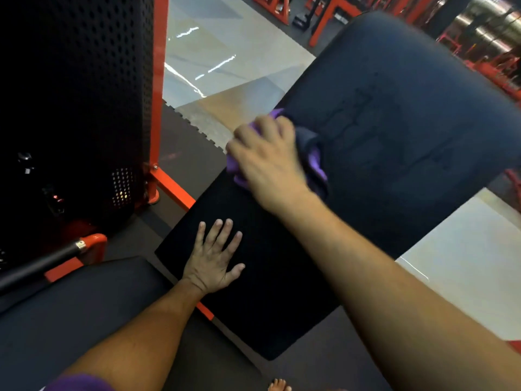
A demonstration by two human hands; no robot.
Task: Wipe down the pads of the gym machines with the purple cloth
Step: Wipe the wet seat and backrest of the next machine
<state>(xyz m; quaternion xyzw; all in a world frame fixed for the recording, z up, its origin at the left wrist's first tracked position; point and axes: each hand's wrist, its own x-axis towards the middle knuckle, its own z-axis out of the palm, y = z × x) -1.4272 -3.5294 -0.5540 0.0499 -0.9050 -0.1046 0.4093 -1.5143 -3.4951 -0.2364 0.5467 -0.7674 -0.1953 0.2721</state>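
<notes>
Glossy grey floor tiles (225,52) and orange steel machine frames (159,80) fill the gym behind a long black padded bench pad (394,122). No brand or writing can be read; the pad only shows faint wet streaks. The crumpled purple cloth (317,165) lies on the middle of this pad, near its left edge, under the right hand (267,162), whose fingers (253,131) are curled around it. The left hand (214,258) rests flat on the lower black pad section (267,306), fingers straight and spread.
</notes>
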